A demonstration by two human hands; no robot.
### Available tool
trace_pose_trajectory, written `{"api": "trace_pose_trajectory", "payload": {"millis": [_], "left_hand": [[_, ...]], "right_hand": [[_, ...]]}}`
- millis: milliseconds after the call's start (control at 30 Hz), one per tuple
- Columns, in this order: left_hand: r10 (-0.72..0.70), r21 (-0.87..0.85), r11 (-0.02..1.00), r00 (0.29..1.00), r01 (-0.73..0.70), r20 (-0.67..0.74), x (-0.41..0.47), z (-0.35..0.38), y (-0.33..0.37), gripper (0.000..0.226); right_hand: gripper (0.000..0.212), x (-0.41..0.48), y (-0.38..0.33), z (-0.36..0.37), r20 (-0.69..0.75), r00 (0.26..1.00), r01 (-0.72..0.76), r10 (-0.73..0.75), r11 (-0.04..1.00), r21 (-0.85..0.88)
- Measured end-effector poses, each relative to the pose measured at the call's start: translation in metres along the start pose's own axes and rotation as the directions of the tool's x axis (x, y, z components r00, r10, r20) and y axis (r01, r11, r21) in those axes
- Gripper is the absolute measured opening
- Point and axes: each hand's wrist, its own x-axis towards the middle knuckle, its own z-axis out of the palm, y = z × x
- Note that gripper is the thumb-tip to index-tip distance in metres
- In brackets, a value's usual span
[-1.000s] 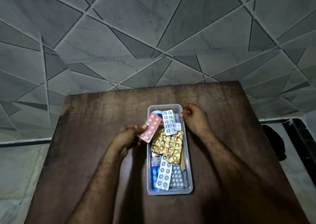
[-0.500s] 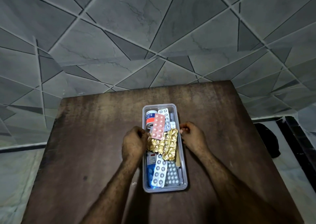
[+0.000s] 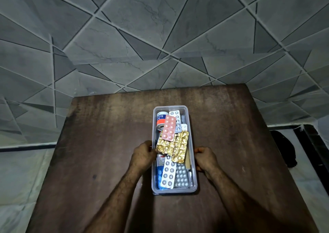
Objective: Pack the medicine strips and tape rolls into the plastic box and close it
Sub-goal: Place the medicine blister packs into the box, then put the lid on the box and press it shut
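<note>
Resting against the left wall of the clear plastic box, the left hand has its fingers curled, with the fingertips at the box rim beside the corner of the crumpled gold foil strip; whether it pinches the foil or only touches the wall, I cannot tell. Between the two hands the box stands on the dark wooden table, open and with no lid in view. Beyond the left hand, at the far end of the box, an adhesive tape roll lies partly under a pink blister strip, which overlaps the gold foil. Nearer than the hands, a white blister strip lies slanted over a blue pack, just beside a silver blister strip. A second white strip shows at the far end, to the right of the pink one. The right hand is loosely clenched against the outside of the right wall and holds nothing that can be seen. The packing step looks nearly done, with the hands seemingly steadying the box. The next move likely calls for pressing the raised foil and pink strip below the rim, then finding the lid and seating it squarely, since a strip standing proud could keep it from closing.
</note>
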Motion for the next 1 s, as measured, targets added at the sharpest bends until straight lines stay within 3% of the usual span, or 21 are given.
{"api": "trace_pose_trajectory", "payload": {"millis": [67,200,367,500,767,867,1000], "left_hand": [[0.002,-0.007,1.000,1.000,-0.002,0.002,-0.001,0.000,-0.002,0.027],[0.004,-0.029,1.000,1.000,-0.004,0.013,-0.004,-0.003,-0.006,0.036],[0.009,-0.074,0.997,1.000,-0.007,0.015,-0.006,-0.007,-0.010,0.042],[0.021,-0.089,0.996,1.000,-0.020,0.014,-0.008,-0.011,-0.008,0.043],[0.013,-0.192,0.981,0.999,-0.018,-0.029,-0.012,-0.022,-0.007,0.021],[0.002,-0.197,0.980,0.999,-0.012,-0.051,-0.011,-0.027,-0.009,0.018],[-0.039,-0.186,0.982,0.997,0.026,-0.067,-0.008,-0.030,-0.015,0.017]], "right_hand": [[0.010,0.000,0.003,0.000,-0.088,0.996,0.016,-0.025,0.994,-0.105],[0.008,-0.005,0.005,0.000,-0.127,0.990,0.034,-0.062,0.977,-0.210],[0.021,-0.007,0.001,0.005,-0.111,0.991,0.027,-0.070,0.936,-0.350],[0.032,-0.008,0.000,0.007,-0.063,0.995,0.045,-0.072,0.933,-0.357],[0.015,-0.001,0.004,-0.006,-0.080,0.997,0.005,-0.005,1.000,0.000],[0.013,0.000,0.005,-0.021,-0.084,0.996,0.026,-0.018,0.995,0.095],[0.008,-0.008,-0.009,-0.044,-0.077,0.996,0.073,-0.049,0.936,0.345]]}}
